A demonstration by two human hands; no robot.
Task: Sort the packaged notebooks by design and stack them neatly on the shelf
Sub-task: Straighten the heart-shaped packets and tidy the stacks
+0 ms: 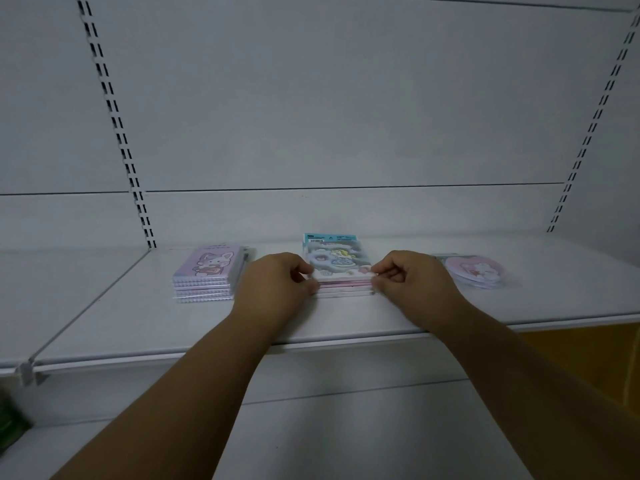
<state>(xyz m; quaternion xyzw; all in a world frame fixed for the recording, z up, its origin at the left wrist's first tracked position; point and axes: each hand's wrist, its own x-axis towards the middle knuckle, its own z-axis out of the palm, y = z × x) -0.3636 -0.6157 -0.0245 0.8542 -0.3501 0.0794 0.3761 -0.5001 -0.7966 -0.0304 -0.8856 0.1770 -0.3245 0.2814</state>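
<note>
Three stacks of packaged notebooks lie on the white shelf [145, 327]. The middle stack [337, 263] has a blue-topped pack with a cartoon girl design over pink-edged ones. My left hand [277, 282] pinches its near left corner and my right hand [412, 280] pinches its near right corner. A stack of purple notebooks with a white cat design [207, 271] sits to the left. On the right lies a small stack of round pink notebooks [476, 270], partly hidden behind my right hand.
The white back panel [311, 116] rises behind the shelf, with slotted uprights at left [114, 126] and right [588, 133]. A lower shelf [242, 445] lies beneath my arms. Something green [8, 420] shows at the bottom left, and an orange surface [588, 355] at the right.
</note>
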